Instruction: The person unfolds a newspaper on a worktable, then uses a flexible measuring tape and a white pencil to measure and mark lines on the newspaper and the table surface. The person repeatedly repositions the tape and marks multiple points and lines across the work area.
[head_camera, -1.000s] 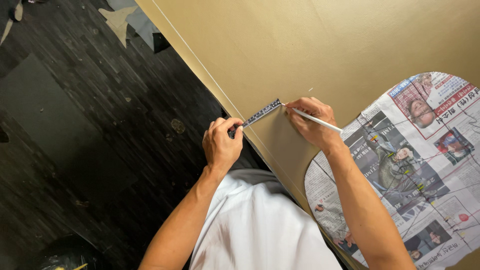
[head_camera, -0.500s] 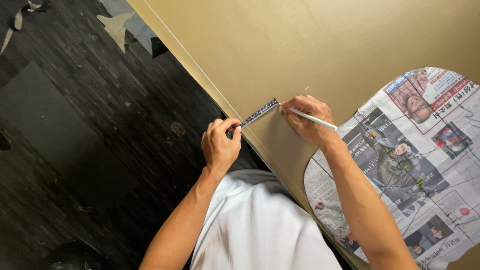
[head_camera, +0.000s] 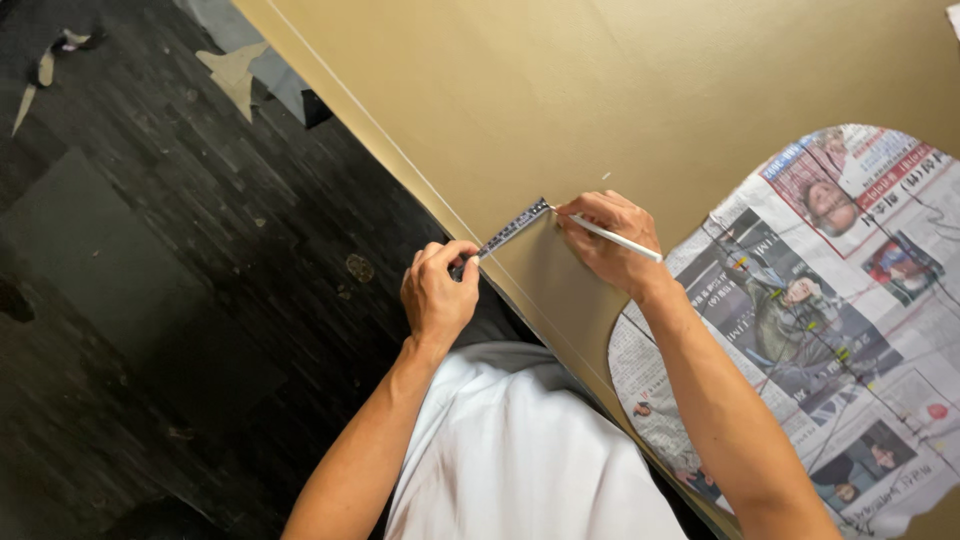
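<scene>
You were in the marking step: a measure laid across the board's edge and a pencil at its far end. Nearest you, your left hand (head_camera: 437, 297) was curled shut, fingers pinching the near end of the small dark ruler (head_camera: 512, 228) and holding it down where it overhung the edge of the tan board (head_camera: 560, 90). The ruler ran slantwise up onto the board. At its far tip your right hand (head_camera: 605, 240) was closed around a thin white pencil (head_camera: 620, 238), its point touching the board just beside the ruler's end.

The next move, as I judge it, called for a steady ruler and a short, light stroke at the tip, since any slip of the left hand would have shifted the mark.

Farther right, newspaper (head_camera: 830, 300) showed through a rounded cut-out in the board; beyond the board's left edge lay the dark wooden floor (head_camera: 150, 250) with paper scraps (head_camera: 235, 70).

The ruler's markings were too small to make out, the pencil point was partly hidden by your fingers, and the board ran out of view at the top and right.
</scene>
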